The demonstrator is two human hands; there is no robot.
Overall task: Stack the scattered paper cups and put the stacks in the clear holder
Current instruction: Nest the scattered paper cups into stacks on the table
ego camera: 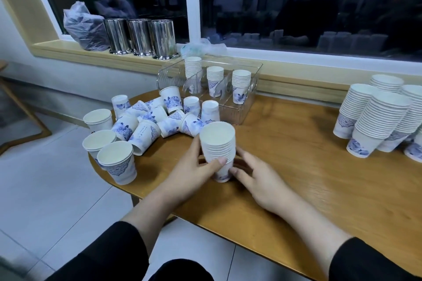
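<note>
A stack of white paper cups with blue print [218, 146] stands upright on the wooden table [296, 166]. My left hand [194, 166] grips its lower part, thumb across the front. My right hand [258, 178] lies beside the stack's base, fingertips touching it; its fingers look relaxed. Several loose cups [155, 118] lie scattered and tipped over at the table's left end, some upright [117, 161]. The clear holder [246, 102] stands at the back against the sill with three short stacks [241, 85] in it.
Tall stacks of cups [379, 118] stand at the table's right end. Three steel canisters [139, 36] and a plastic bag [83, 29] sit on the window sill. The table's rounded left edge drops to a tiled floor [57, 201].
</note>
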